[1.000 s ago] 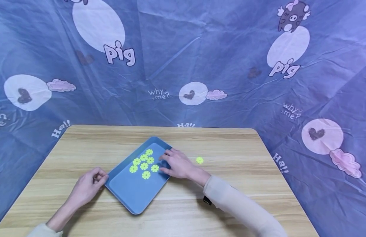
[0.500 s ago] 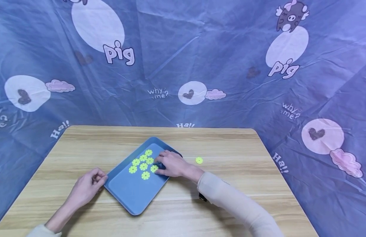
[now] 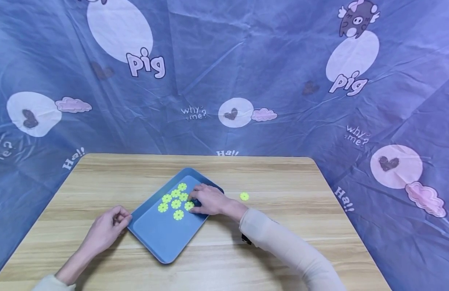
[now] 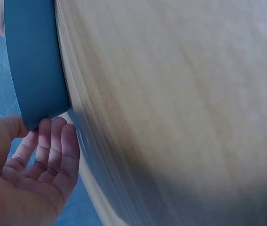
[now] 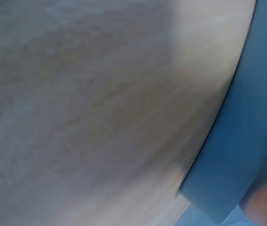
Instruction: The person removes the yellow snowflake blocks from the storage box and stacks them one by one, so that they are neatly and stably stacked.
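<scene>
A blue rectangular tray [image 3: 162,238] lies slanted on the wooden table. Inside it, several flat yellow-green notched discs [image 3: 176,203] lie loosely grouped toward the far half. My left hand [image 3: 107,228] pinches the tray's left corner; in the left wrist view the thumb is inside the wall and the fingers outside. My right hand [image 3: 209,200] reaches over the right side into the tray. Its thumb and forefinger stand apart around the rightmost disc [image 3: 189,206]; whether they touch it I cannot tell. In the right wrist view only bits of fingers show behind the tray wall.
One more disc [image 3: 244,196] lies on the table [image 3: 282,218] to the right of the tray. A blue patterned cloth [image 3: 209,72] hangs behind the table and along both sides. A small black object [image 3: 246,239] shows beneath the right sleeve.
My right hand has moved slightly left, deeper into the tray, and come down near the rightmost disc. My left hand keeps its place at the corner.
</scene>
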The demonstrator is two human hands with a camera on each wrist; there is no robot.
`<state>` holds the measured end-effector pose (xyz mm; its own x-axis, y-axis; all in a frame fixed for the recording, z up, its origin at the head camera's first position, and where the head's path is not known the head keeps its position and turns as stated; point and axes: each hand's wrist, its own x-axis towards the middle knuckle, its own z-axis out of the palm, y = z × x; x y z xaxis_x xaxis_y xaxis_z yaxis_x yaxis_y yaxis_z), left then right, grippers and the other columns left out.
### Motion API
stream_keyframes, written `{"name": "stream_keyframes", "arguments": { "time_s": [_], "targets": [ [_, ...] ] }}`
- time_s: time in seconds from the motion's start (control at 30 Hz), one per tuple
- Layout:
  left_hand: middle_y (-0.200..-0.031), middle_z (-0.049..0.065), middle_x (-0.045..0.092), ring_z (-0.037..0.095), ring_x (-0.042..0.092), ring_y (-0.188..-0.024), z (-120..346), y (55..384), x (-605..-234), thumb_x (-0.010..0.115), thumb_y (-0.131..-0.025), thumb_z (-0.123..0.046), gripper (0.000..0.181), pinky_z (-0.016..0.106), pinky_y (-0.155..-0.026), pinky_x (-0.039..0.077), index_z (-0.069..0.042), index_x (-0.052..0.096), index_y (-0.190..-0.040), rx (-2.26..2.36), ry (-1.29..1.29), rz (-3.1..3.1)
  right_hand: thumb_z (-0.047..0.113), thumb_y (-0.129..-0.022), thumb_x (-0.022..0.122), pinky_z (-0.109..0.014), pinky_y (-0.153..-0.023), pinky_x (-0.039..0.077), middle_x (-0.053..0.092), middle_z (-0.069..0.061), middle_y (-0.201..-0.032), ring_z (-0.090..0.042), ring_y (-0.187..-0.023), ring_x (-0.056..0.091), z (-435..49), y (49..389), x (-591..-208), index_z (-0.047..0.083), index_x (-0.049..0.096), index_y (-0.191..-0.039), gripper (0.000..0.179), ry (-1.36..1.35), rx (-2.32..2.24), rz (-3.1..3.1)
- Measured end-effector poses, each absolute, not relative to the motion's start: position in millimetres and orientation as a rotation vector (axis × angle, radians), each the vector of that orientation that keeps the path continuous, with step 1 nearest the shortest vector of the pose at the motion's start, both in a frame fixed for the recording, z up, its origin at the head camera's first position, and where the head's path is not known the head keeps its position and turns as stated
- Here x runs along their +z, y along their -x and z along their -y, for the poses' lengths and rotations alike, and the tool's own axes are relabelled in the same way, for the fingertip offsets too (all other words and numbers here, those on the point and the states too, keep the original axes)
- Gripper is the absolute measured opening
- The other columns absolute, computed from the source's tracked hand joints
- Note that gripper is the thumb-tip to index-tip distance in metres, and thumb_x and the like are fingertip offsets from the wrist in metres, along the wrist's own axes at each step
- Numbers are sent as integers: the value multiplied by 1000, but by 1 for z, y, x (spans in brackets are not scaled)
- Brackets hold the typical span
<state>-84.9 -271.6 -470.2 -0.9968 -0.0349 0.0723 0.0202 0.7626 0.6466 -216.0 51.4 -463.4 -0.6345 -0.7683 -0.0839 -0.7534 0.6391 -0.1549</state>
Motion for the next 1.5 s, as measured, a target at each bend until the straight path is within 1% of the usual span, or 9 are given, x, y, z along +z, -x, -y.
{"name": "stream_keyframes", "arguments": {
  "time_s": [0.27, 0.53, 0.67, 0.97, 1.23, 1.5],
  "targets": [
    [-80, -1, 64, -2, 50, -65, 272, 85, -470, 71, -97, -11, 4, 22, -62, 43, -7, 69, -98, -1049, -20, 2884, 48, -99, 72, -30, -100, 52, 69, 2, -126, -16, -116, 62, -49, 218, -465, 23, 72, -131, 41, 1243, -165, -2703],
    [-80, -2, 64, -2, 47, -65, 273, 87, -469, 71, -99, -13, 5, 23, -61, 41, -7, 70, -98, -1051, -7, 2876, 46, -97, 75, -28, -96, 53, 69, 3, -122, -15, -114, 62, -48, 218, -463, 24, 71, -130, 39, 1219, -233, -2687],
    [-78, -2, 63, -2, 48, -64, 273, 87, -469, 71, -98, -12, 6, 22, -61, 42, -7, 69, -97, -1048, -11, 2878, 44, -98, 74, -28, -95, 53, 70, 4, -119, -14, -113, 63, -49, 216, -462, 23, 71, -130, 38, 1233, -271, -2687],
    [-76, -3, 64, -2, 51, -62, 273, 86, -470, 72, -97, -11, 4, 22, -60, 42, -8, 69, -95, -1071, -3, 2858, 35, -101, 72, -26, -88, 53, 72, 6, -114, -12, -108, 63, -50, 214, -463, 24, 74, -123, 25, 1245, -357, -2709],
    [-78, -3, 66, -4, 50, -63, 275, 89, -472, 73, -97, -11, 4, 22, -61, 42, -8, 70, -96, -1045, 1, 2864, 29, -101, 71, -27, -90, 54, 75, 9, -110, -12, -112, 64, -52, 213, -466, 26, 75, -115, 15, 1231, -461, -2705],
    [-79, -2, 66, -3, 49, -65, 276, 92, -472, 73, -97, -14, 6, 22, -62, 41, -9, 71, -97, -1038, -2, 2875, 27, -103, 68, -29, -92, 54, 76, 9, -118, -12, -113, 65, -57, 211, -466, 26, 76, -114, 13, 1221, -523, -2715]
  ]
}}
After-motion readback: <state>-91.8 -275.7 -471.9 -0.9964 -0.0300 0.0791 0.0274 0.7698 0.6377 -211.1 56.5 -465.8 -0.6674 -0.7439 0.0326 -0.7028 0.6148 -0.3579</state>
